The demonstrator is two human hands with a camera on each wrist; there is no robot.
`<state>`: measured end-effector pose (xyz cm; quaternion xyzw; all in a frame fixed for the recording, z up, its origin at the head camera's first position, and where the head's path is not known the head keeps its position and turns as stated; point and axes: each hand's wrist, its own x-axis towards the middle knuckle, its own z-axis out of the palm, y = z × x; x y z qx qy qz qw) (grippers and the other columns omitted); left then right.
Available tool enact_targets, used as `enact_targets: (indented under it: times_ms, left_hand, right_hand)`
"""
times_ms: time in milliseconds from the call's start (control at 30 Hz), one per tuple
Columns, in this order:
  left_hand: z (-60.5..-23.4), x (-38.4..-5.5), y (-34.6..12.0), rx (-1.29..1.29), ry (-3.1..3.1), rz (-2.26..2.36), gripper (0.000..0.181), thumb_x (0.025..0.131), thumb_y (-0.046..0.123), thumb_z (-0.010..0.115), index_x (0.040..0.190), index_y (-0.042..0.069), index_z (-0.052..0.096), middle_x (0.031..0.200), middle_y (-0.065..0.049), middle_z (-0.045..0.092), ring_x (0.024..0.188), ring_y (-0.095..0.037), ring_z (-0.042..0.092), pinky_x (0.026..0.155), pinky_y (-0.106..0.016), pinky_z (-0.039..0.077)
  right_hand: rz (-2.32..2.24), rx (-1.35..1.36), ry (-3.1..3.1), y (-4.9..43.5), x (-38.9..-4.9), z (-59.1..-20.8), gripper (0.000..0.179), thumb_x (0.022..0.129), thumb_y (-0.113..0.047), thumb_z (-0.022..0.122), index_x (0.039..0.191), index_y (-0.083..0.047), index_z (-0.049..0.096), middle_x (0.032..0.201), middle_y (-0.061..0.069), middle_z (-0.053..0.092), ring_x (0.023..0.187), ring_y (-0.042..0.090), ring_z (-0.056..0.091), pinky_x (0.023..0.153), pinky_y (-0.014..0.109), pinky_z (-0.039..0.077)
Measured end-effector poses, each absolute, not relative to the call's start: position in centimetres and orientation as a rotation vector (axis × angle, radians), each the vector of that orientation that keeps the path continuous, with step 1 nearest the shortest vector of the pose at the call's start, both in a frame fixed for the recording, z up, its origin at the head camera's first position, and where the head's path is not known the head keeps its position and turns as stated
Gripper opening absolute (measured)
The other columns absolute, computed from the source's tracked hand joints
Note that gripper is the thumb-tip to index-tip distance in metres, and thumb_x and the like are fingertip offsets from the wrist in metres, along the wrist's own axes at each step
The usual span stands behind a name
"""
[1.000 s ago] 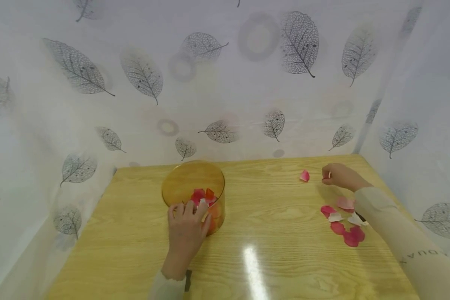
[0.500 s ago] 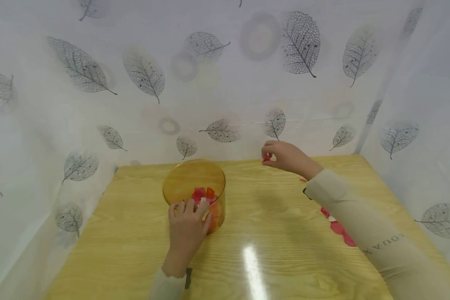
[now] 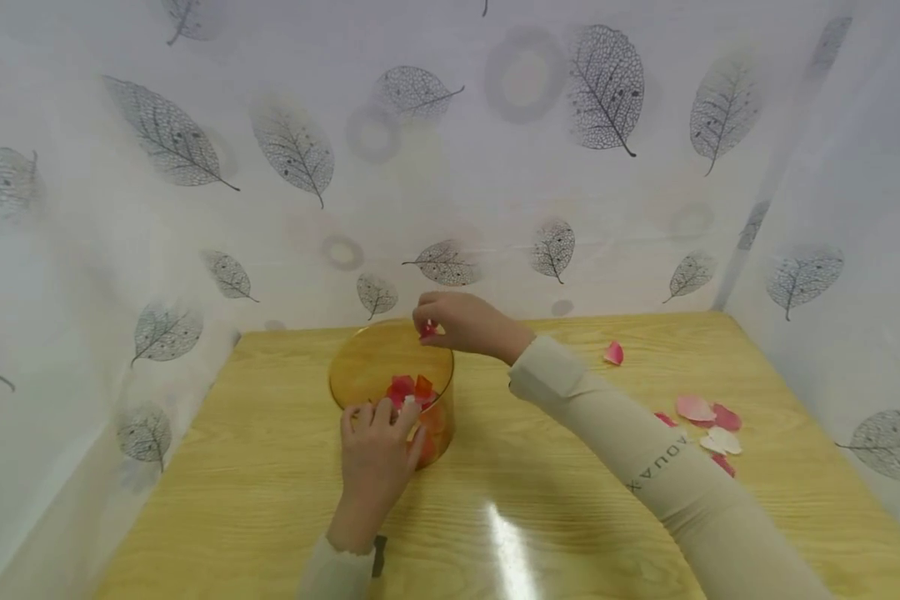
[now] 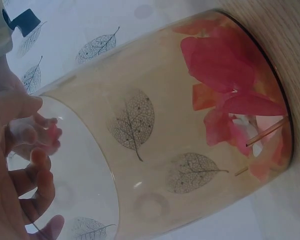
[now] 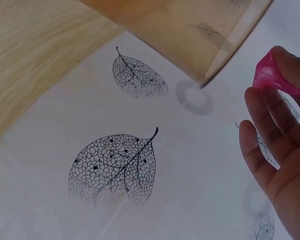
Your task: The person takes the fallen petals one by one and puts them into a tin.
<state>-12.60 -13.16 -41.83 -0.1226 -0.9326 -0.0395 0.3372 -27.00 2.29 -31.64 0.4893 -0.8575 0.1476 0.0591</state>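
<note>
Deep-pink thin petal, pinched between thumb and fingers of the right hand, is near the rim of a transparent amber cylindrical container; the left hand, fingers curled, grips its near edge. Pink and white petals lie on the yellow wood-grain worktop.

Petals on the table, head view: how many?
At least 6: one lone petal at the back; by the right sleeve, a pale petal, a white petal, a left red petal, a right red petal and a near red petal. The sleeve may hide more.
</note>
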Motion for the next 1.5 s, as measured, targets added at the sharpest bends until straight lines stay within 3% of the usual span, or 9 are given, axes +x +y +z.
enact_targets:
  times_ms: [167, 367, 667, 1200, 1500]
  left_hand:
    - [-41.9, -12.6, -13.1, -0.321, -2.432, -0.108, 0.032, 0.073, 0.033, 0.079, 0.092, 0.019, 0.058, 0.081, -0.008, 0.060, 0.080, -0.030, 0.055, 0.085, -0.050, 0.042]
    - [-41.9, -12.6, -13.2, -0.333, -2.412, -0.099, 0.034, 0.073, 0.032, 0.079, 0.095, 0.018, 0.059, 0.080, -0.007, 0.059, 0.078, -0.030, 0.054, 0.084, -0.049, 0.042]
    - [-41.9, -12.7, -13.1, -0.338, -2.413, -0.086, 0.035, 0.073, 0.033, 0.078, 0.097, 0.018, 0.059, 0.079, -0.007, 0.060, 0.077, -0.030, 0.055, 0.084, -0.049, 0.043]
    - [-42.2, -12.8, -13.2, -0.351, -2.359, -0.121, 0.029, 0.071, 0.029, 0.079, 0.088, 0.018, 0.057, 0.078, -0.007, 0.059, 0.077, -0.030, 0.055, 0.082, -0.049, 0.042]
    - [-42.2, -12.9, -13.3, -0.351, -2.329, -0.118, 0.028, 0.070, 0.029, 0.078, 0.087, 0.019, 0.057, 0.077, -0.008, 0.059, 0.076, -0.032, 0.056, 0.080, -0.049, 0.043]
  right_hand:
    - [0.341, 1.532, -2.631, 1.0, -27.0, -32.4, 0.011, 0.083, -0.020, 0.071, 0.087, -0.012, 0.065, 0.088, 0.002, 0.063, 0.078, 0.014, 0.059, 0.073, 0.025, 0.050]
    - [0.273, 1.522, -2.706, 0.9, -26.4, -32.3, 0.019, 0.082, -0.019, 0.071, 0.098, -0.011, 0.067, 0.100, 0.004, 0.067, 0.091, 0.018, 0.064, 0.082, 0.029, 0.052]
    - [0.341, 1.480, -2.612, 3.8, -26.3, -32.7, 0.018, 0.084, -0.019, 0.070, 0.100, -0.011, 0.067, 0.100, 0.003, 0.066, 0.089, 0.017, 0.064, 0.080, 0.029, 0.052]
    - [0.363, 1.154, -2.771, 19.1, -24.4, -35.5, 0.025, 0.081, -0.016, 0.072, 0.104, -0.009, 0.064, 0.103, 0.005, 0.065, 0.089, 0.021, 0.064, 0.076, 0.036, 0.053]
    - [0.321, 0.927, -2.984, 28.4, -25.1, -39.5, 0.019, 0.079, -0.008, 0.072, 0.095, -0.006, 0.064, 0.091, 0.007, 0.066, 0.078, 0.020, 0.061, 0.071, 0.037, 0.052]
